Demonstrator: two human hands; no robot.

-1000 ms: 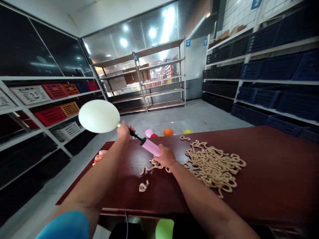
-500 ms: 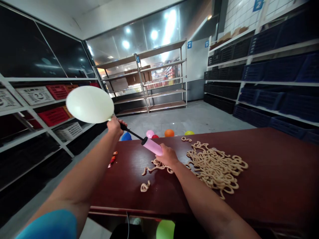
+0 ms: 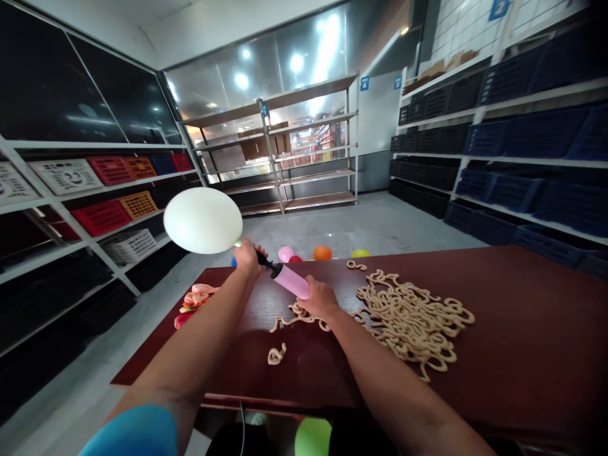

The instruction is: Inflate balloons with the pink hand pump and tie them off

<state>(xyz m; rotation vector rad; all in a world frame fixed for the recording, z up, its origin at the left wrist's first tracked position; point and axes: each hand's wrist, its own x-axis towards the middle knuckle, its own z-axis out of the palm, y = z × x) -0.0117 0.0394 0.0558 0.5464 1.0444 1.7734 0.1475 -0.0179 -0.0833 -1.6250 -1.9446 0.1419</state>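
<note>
Counting a lime-green balloon (image 3: 313, 437), below the near edge of the dark red table (image 3: 522, 316), among those apparently done, being round and full. Beyond a lone beige curl (image 3: 277, 354), over the table, probably well along with the large white balloon (image 3: 203, 220): broadly swollen, held up in the air past the table's left part, with no knot visible. Left to do, as judged: closing off its neck, and perhaps blowing up the limp pink, orange and red pieces (image 3: 192, 303) at the table's left, probably flat balloons, partly behind the left forearm.

Gripping the near end of the pink hand pump (image 3: 291, 282) in the right hand (image 3: 320, 297), curled firmly round the barrel, above a small cluster of beige twists (image 3: 297, 316) and left of the large beige pile (image 3: 408, 316). Clasping the pump's black handle with the closed left hand (image 3: 248, 256), right at the white balloon's neck. Cannot tell the exact finger grip there, nor whether fitted over a nozzle.

Farther off, past the table's far edge, more round balloons: pink (image 3: 285, 254), orange (image 3: 322, 253) and yellow (image 3: 360, 253), seemingly finished too. At the back, metal shelving (image 3: 319, 201).
</note>
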